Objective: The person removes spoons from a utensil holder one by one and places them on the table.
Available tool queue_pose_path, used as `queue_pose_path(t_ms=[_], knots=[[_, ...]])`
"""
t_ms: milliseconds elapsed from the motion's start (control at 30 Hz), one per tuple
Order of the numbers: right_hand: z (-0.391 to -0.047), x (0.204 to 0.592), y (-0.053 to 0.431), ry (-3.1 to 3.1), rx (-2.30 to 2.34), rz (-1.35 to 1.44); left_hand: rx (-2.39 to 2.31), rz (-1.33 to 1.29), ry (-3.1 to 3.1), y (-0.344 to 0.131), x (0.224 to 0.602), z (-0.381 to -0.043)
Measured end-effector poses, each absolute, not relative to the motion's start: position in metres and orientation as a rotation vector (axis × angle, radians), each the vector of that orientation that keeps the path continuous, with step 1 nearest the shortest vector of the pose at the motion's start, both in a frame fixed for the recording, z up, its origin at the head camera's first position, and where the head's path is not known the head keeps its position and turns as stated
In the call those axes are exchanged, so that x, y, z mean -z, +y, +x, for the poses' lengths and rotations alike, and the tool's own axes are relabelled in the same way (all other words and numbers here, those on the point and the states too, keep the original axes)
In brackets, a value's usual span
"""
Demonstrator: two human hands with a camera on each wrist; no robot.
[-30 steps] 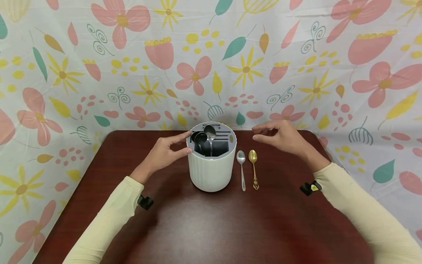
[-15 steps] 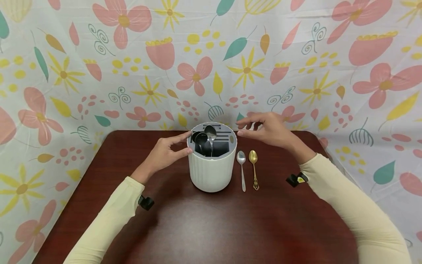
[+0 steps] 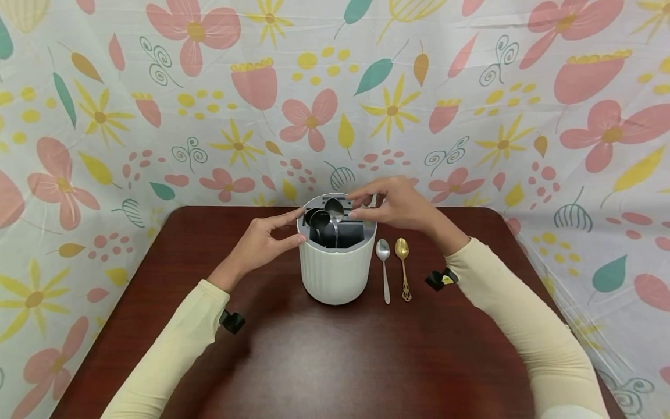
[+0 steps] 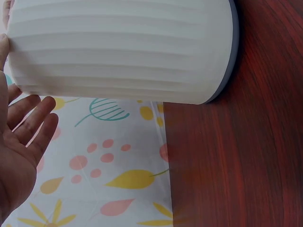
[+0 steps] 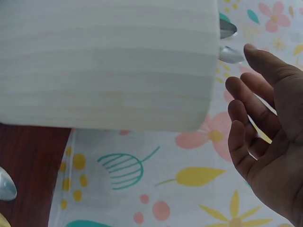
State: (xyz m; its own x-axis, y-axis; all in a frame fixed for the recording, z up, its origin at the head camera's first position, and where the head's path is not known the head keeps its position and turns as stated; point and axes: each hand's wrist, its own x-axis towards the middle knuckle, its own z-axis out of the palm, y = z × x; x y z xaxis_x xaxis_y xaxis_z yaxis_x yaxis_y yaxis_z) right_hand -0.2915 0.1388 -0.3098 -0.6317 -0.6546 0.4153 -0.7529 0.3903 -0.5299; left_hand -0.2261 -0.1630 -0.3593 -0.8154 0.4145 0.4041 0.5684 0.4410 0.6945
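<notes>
The white ribbed cylindrical holder point(image 3: 336, 262) on the dark red desk point(image 3: 335, 355) is steadied by the relaxed left hand point(image 3: 260, 242); its upright steel spoon point(image 3: 333, 210) is nearest the unclenched, empty right hand point(image 3: 400, 203), poised just above.

We see bright, even light from above, soft shadows under the holder point(image 3: 335, 267) on the table point(image 3: 335, 361) toward 6 o'clock, slight gloss there, and wrist views blurred up close.
</notes>
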Motion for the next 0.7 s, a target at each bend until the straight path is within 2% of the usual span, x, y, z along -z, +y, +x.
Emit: queue_pose_path(t_ms=[700], knots=[[-0.296, 0.329, 0.120, -2.507, -1.111, 1.191, 1.310, -0.861, -2.525, -0.163, 0.358, -0.224]])
